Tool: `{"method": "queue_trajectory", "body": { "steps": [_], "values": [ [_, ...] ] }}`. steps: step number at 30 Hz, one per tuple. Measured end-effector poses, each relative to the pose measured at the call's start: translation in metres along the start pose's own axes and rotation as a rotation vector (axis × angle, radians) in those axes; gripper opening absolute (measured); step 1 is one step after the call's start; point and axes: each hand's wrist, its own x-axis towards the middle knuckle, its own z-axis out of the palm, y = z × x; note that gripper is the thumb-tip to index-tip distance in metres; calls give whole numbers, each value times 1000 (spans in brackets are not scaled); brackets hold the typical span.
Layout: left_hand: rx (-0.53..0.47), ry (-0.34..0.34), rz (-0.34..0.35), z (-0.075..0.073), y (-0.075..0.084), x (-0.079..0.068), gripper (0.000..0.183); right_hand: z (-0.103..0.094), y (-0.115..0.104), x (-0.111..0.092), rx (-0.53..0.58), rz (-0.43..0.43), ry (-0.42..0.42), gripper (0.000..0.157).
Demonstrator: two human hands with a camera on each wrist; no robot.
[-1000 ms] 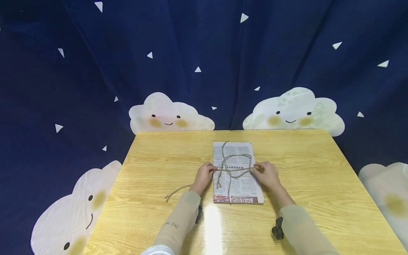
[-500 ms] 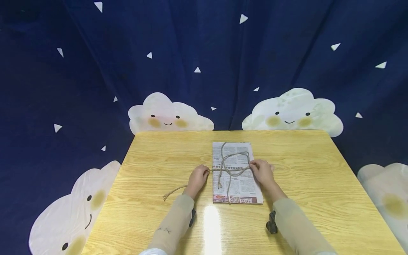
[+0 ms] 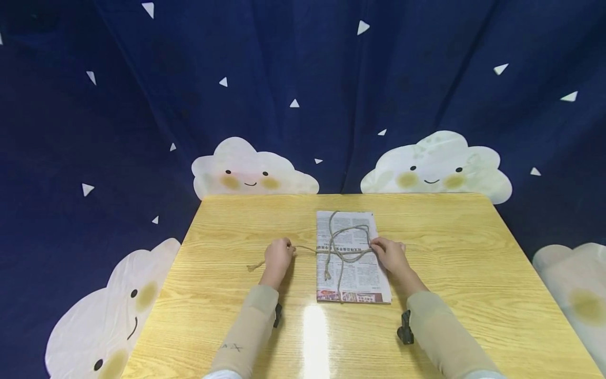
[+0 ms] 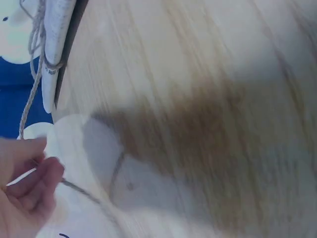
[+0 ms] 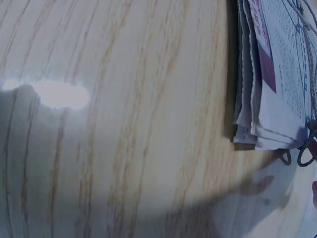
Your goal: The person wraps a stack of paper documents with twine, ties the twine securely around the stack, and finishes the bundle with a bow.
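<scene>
A folded stack of newspapers [image 3: 360, 279] lies on the table, with thin twine [image 3: 305, 247] crossed over it and looped on top. Left of the stack, my left hand [image 3: 278, 258] pinches one end of the twine, whose frayed tail sticks out beyond the hand. In the left wrist view, the twine [image 4: 29, 106] runs from the newspapers to the thumb and fingers of the left hand [image 4: 27, 198]. At the stack's right edge my right hand [image 3: 392, 255] pinches the twine between thumb and forefinger. The right wrist view shows a small loop of twine by the newspapers' corner [image 5: 277, 119].
The wooden table [image 3: 236, 221] reaches back to a dark blue curtain [image 3: 293, 63] printed with smiling clouds and white triangles. A black wrist device [image 3: 405, 329] sits on the right forearm. Light glares off the tabletop at the front.
My left hand has moved left from the stack's edge, drawing the twine out. The right hand has shifted slightly at the right edge, and the twine's loop has tightened a little.
</scene>
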Motion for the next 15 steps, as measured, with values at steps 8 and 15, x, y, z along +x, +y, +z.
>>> {"method": "queue_trajectory", "body": {
  "steps": [8, 15],
  "values": [
    [-474, 82, -2, 7, 10, 8, 25, 0, 0, -1, -7, 21, -15, 16],
    [-656, 154, 92, 13, 27, 16, 21, 0, 2, 1, 32, 51, 0, 17]
  ]
}}
